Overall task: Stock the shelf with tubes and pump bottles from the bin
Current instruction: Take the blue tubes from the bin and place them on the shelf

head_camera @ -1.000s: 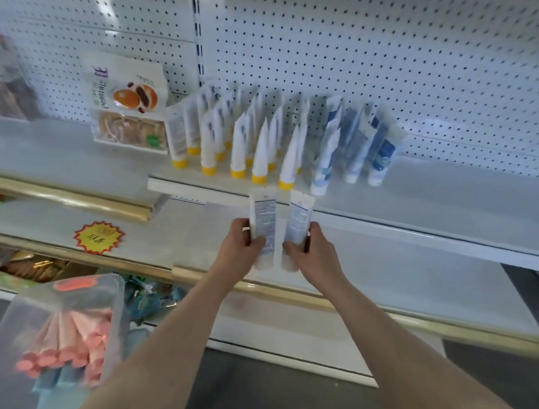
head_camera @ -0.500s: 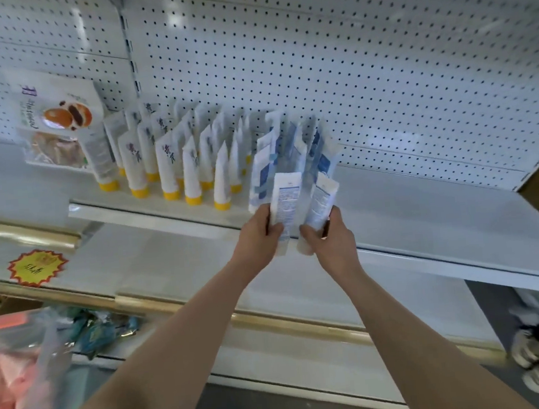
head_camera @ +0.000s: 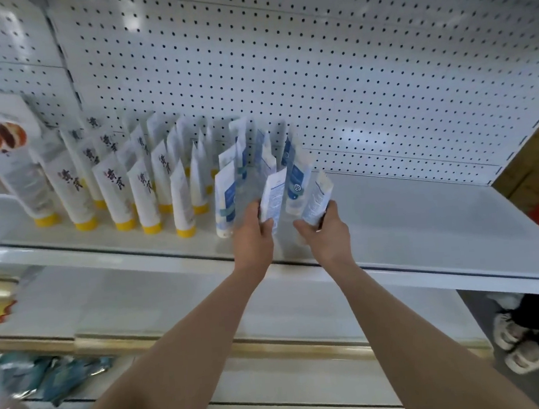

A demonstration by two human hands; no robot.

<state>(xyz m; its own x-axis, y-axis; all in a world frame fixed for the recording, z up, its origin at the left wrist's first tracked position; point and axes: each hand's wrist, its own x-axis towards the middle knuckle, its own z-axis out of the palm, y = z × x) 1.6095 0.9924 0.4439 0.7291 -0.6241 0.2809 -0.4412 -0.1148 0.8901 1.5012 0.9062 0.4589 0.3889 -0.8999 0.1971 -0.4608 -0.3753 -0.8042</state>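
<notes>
Raised to the front edge of the white metal shelf [head_camera: 426,220], left hand [head_camera: 253,235] and right hand [head_camera: 324,232] each clamp a white-and-blue plastic tube [head_camera: 272,197]; stand them cap-down.

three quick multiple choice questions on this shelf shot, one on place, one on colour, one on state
1. Where do the yellow-capped tubes stand, relative to the blue-and-white tubes on the shelf?
A) right of them
B) left of them
C) on the level below

2. What colour are the caps of the tubes printed with black characters?
A) red
B) green
C) yellow

3. What is the right hand doing?
A) holding a tube
B) hanging empty
C) resting flat on the shelf

Answers:
1 B, they fill the shelf's left end.
2 C, a yellow cap shows at each base.
3 A, it grips a white tube with blue print above the shelf's front.
</notes>
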